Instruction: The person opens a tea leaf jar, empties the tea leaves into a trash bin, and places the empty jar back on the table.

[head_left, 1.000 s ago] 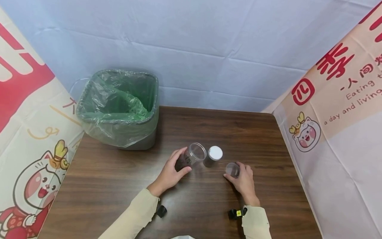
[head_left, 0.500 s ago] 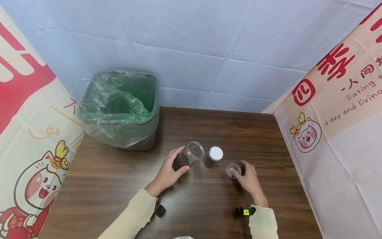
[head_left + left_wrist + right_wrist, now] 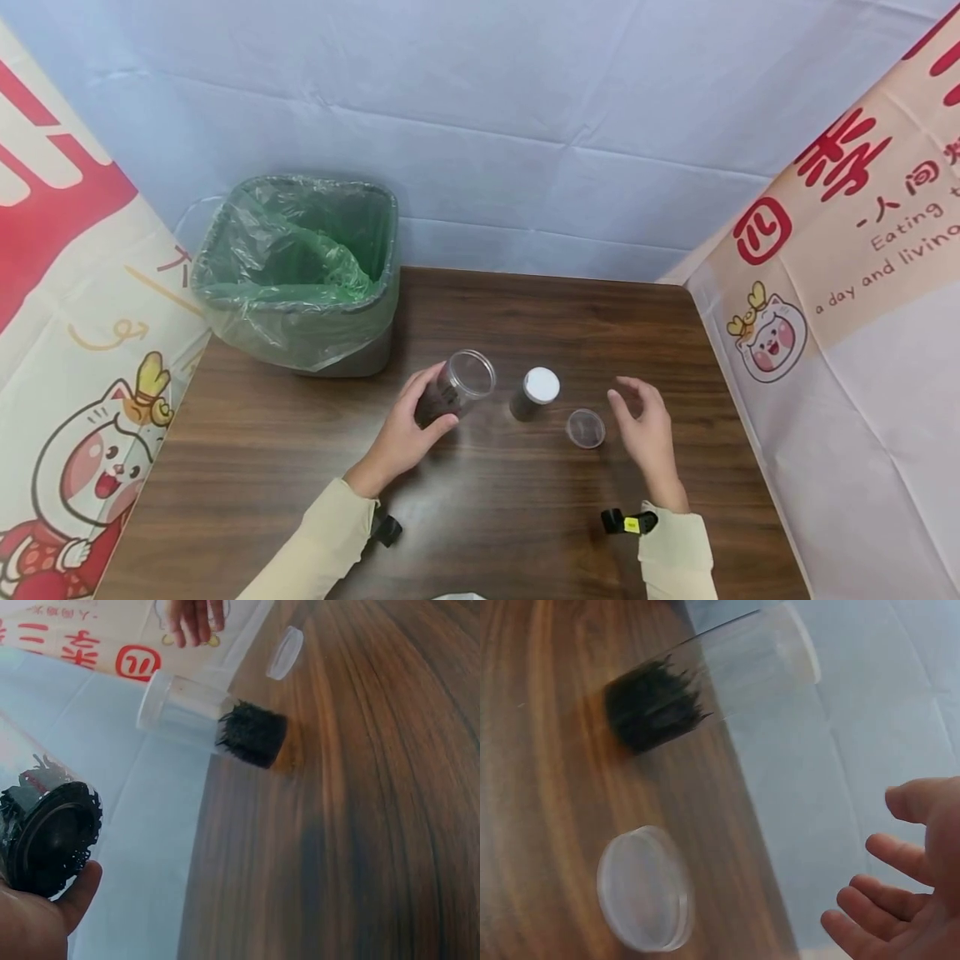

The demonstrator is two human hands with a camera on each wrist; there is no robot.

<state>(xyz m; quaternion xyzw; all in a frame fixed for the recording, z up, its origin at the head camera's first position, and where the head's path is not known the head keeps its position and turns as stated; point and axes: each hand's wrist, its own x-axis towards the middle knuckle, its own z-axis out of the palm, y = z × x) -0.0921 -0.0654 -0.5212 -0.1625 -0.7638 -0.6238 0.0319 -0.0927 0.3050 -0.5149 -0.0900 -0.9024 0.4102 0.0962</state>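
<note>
In the head view my left hand [image 3: 401, 437] grips a clear open-topped jar [image 3: 454, 390], tilted, its mouth to the upper right. Dark shreds lie in the bottom of this jar [image 3: 49, 817], as the left wrist view shows. A second clear jar [image 3: 527, 404] stands upright on the table under a white lid [image 3: 542, 384]; dark leafy shreds fill its lower part [image 3: 656, 709]. To the right of it, a clear round lid [image 3: 585, 428] lies flat on the wood. My right hand [image 3: 651, 433] hovers beside that lid, apart from it, fingers spread and holding nothing.
A grey bin [image 3: 360, 354] lined with a green translucent bag [image 3: 300, 300] stands at the back left of the brown wooden table [image 3: 540, 508]. Printed cloth walls [image 3: 847, 400] border the table at the sides, and a pale cloth [image 3: 487, 167] hangs behind.
My right hand has let go of the clear lid, leaving it on the table, and moved off to the right. My left hand has carried its jar slightly left, away from the white-lidded jar.
</note>
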